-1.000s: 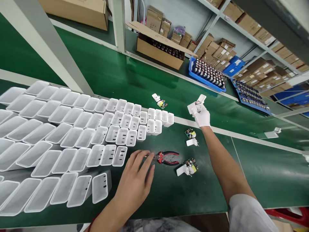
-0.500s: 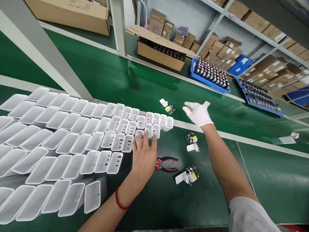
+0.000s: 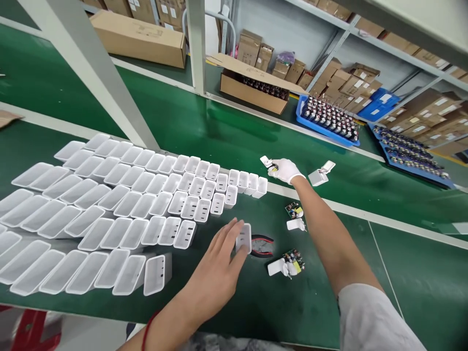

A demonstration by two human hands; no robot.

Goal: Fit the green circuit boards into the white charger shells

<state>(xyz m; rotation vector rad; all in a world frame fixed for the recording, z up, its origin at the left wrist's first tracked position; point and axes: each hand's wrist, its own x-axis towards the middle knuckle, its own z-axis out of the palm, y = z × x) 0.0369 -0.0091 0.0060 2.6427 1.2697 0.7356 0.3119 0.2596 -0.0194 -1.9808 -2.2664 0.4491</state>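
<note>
My bare left hand grips a small white plastic case, its open end facing up, between thumb and fingers. Behind that case lie pliers with red and black handles, partly hidden. At the far side my white-gloved right hand pinches a small circuit board, mostly covered by the fingers. A white end cap sits beside the fingertips. To my left stand rows of open white cases. Near my right forearm lie a circuit board with a white cap and another such board.
A white case with its cap rests beyond my right wrist. Across the green bench are an open carton, a blue tray of parts and another tray. A slanted metal post rises behind the cases.
My left hand has lifted a case from the rows and drawn it nearer. My right hand has let go of a white piece, moved left and closed on the circuit board.
</note>
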